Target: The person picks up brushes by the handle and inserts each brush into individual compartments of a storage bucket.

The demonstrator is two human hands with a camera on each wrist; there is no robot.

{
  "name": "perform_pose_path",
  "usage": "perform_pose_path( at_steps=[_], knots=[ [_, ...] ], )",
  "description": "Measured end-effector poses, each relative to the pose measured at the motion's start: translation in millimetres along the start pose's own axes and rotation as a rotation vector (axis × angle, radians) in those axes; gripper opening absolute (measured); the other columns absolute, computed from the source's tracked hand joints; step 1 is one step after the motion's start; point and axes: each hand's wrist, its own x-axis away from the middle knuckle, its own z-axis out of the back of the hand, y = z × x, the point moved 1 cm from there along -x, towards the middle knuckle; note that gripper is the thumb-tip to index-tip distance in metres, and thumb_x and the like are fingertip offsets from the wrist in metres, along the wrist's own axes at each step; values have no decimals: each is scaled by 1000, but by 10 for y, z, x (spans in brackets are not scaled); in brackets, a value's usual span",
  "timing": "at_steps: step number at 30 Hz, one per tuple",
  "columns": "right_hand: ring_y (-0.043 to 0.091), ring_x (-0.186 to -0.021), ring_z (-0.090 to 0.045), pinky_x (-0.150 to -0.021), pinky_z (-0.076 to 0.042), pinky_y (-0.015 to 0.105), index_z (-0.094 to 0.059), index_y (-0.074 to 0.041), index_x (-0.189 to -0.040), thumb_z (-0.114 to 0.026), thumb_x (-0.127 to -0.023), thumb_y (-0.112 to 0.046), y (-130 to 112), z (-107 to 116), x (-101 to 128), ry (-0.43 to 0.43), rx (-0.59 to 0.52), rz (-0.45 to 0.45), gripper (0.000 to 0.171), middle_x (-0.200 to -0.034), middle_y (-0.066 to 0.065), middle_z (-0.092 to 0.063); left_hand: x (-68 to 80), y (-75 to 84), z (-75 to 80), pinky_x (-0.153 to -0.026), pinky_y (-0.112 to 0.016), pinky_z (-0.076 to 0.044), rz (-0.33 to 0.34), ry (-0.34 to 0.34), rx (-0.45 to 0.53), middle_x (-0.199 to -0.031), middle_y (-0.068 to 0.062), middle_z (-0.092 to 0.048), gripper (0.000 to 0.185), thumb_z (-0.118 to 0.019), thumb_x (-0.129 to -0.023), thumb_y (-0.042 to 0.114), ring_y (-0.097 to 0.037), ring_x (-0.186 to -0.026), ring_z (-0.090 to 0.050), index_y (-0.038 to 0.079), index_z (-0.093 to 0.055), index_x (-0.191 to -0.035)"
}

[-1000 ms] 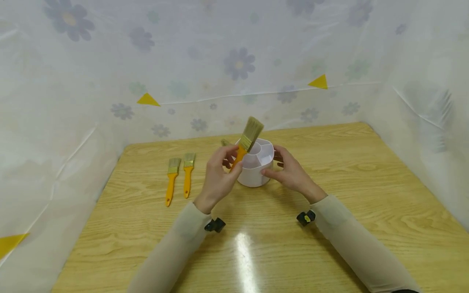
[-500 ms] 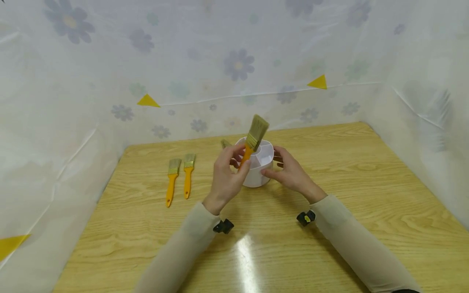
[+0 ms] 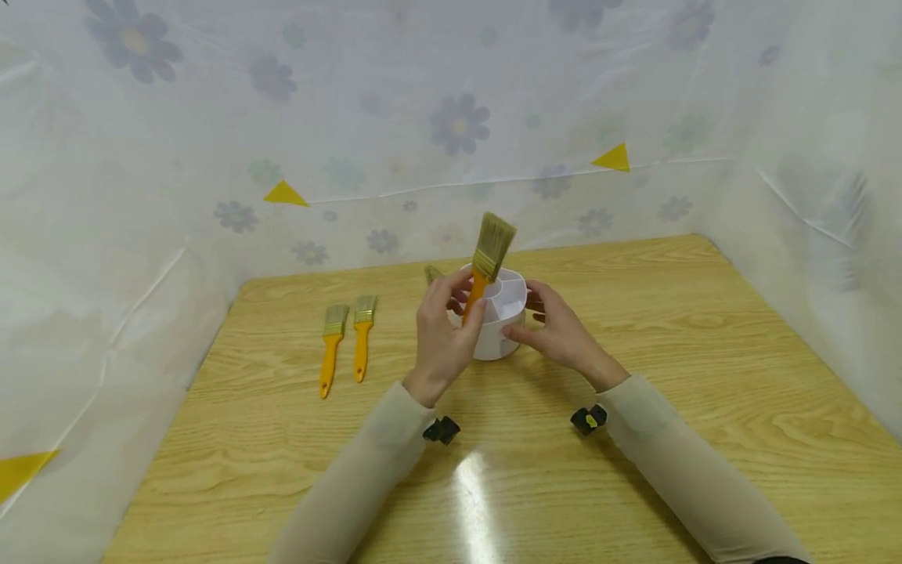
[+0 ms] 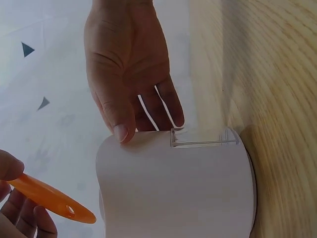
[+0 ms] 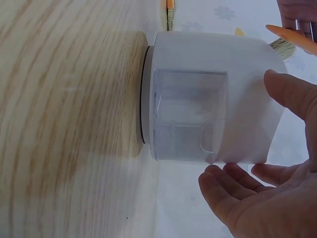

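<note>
In the head view my left hand pinches the orange handle of a paintbrush between thumb and fingers. The bristles point up and lean right, above the near-left part of a white round organizer with divided compartments. The handle's lower end shows beside the organizer's top rim in the left wrist view. My right hand grips the organizer from its right side, thumb at the front and fingers behind. A clear drawer window is set in its wall. Bristles of another brush peek out behind my left hand.
Two more orange-handled paintbrushes, one further left and one beside it, lie on the wood-grain table, bristles away from me. A white flowered plastic sheet encloses the table's back and sides.
My left hand has moved right with the paintbrush, over the organizer, and the brush stands more upright. The right hand and organizer have stayed put.
</note>
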Motion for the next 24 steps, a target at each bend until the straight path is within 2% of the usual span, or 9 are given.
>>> perform_pose_path(
  at_steps=[10,17,24],
  knots=[
    [33,-126,-43,-103,-35,54,-29,-10,-148,-74,-84,-32,-9,13,-4,4,17,2,81,-138,13,-44,-32,-29,-55,-63,-40,-50,-63,26,-11,-99,-15,-62,36,-68,-84,-3,-26,-79,-56,0,-60,-119],
    [32,-124,-43,-103,-34,54,-29,-9,-148,-74,-85,-30,2,13,1,5,8,5,80,-137,14,-43,-10,-66,-105,-64,-38,-50,-53,16,-29,-99,-14,-61,41,-68,-82,-5,-24,-76,-55,2,-59,-121],
    [31,-124,-44,-103,-34,53,-29,-9,-148,-74,-84,-30,13,20,2,10,14,1,82,-137,14,-44,-40,-46,-118,-67,-38,-50,-38,21,-40,-100,-14,-61,35,-68,-85,0,-23,-82,-55,0,-59,-118]
  ],
)
